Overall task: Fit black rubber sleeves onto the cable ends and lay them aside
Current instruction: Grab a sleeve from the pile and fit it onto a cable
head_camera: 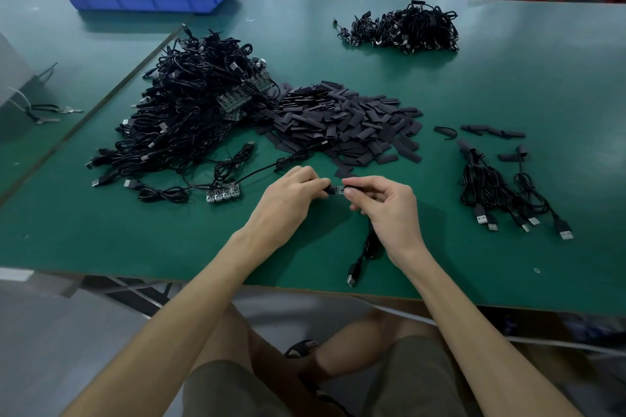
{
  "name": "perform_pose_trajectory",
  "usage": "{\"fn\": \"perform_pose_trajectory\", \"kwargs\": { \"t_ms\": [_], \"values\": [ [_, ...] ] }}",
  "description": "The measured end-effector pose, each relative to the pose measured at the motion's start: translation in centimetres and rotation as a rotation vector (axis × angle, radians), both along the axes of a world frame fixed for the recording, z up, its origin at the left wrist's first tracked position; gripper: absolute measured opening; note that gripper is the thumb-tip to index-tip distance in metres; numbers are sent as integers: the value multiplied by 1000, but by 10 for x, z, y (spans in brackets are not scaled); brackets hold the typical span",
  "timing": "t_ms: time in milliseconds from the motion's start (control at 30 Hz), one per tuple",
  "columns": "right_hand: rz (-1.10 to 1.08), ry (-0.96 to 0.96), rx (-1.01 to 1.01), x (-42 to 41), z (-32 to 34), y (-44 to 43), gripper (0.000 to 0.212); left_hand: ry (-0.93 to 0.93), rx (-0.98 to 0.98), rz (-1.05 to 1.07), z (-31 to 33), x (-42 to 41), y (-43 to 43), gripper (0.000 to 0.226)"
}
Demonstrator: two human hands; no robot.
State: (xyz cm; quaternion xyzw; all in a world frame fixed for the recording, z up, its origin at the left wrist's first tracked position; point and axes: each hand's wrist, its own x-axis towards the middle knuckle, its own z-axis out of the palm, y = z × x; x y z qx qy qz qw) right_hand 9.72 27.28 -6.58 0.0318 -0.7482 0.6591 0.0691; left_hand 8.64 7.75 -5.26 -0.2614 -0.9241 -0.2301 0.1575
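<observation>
Cable end (338, 190): held between both hands, above near counter (474, 267). Left hand (288, 201) pinches black rubber sleeve (326, 189); right hand (384, 208) grips cable (367, 244).

Left hand (288, 195), right hand (388, 208), fingers (313, 180) curled

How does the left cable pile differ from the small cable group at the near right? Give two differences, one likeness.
The left cable pile is large and heaped; the right cable group is small and lies flat. Green circuit boards show in the left pile; none show in the right group. Both are black cables with USB plugs.
</observation>
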Motion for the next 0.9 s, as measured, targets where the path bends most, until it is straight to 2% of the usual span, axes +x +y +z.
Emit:
{"fn": "perform_pose_trajectory", "kwargs": {
  "t_ms": [600,900],
  "values": [
    [-4,-20,-133,1,-1,1,15,15,-25,-21,-1,-1,3,20],
    [18,-11,-119,2,0,0,16,27,-20,-42,-3,-2,1,17]
  ]
}}
